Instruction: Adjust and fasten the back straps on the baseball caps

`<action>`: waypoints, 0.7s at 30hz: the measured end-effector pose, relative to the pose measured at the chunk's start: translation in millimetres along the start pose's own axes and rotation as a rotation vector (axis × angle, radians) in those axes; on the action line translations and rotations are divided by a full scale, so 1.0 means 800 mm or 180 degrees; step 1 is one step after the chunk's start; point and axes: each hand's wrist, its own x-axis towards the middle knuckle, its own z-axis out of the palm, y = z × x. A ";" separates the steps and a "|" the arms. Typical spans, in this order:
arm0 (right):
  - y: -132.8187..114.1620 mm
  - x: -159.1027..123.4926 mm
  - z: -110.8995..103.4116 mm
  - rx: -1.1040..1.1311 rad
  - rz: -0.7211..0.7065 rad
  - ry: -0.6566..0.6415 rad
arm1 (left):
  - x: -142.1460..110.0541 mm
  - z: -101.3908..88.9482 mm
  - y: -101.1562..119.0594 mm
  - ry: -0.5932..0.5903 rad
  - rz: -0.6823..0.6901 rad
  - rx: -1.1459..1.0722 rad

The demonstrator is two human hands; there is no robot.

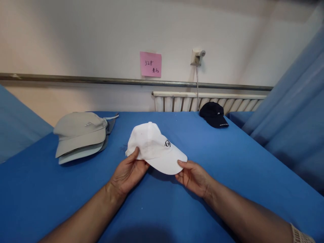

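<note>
A blue-covered table (152, 209) fills most of the view, its right edge running beside a blue curtain (296, 114). Both forearms reach in from the near edge and angle inward, the left hand (131, 172) palm-up and the right hand (193, 177) turned side-on, gripping a white cap (157, 148) between them over the table's middle. A stack of light caps (81, 135) sits by the far left corner, well apart from the hands; a dark cap (214, 114) sits by the far right corner. A pink note (151, 64) is on the wall beyond the far edge.

The left thumb presses the white cap's lower back side, covering a little of it, with fingers underneath. The right hand pinches the brim's tip — thumb on top, fingers below. The brim points right — a black logo (167, 143) shows above it.
</note>
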 end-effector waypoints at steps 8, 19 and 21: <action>0.000 0.002 -0.002 -0.0181 -0.0381 0.0007 | -0.010 0.000 0.001 -0.0386 -0.0167 -0.0153; -0.024 0.019 -0.012 -0.0208 -0.0497 0.0336 | -0.004 0.007 0.005 0.0621 0.0099 0.0327; -0.032 0.022 -0.017 -0.0181 -0.0714 0.0463 | -0.002 0.006 0.006 0.0570 -0.0187 0.0475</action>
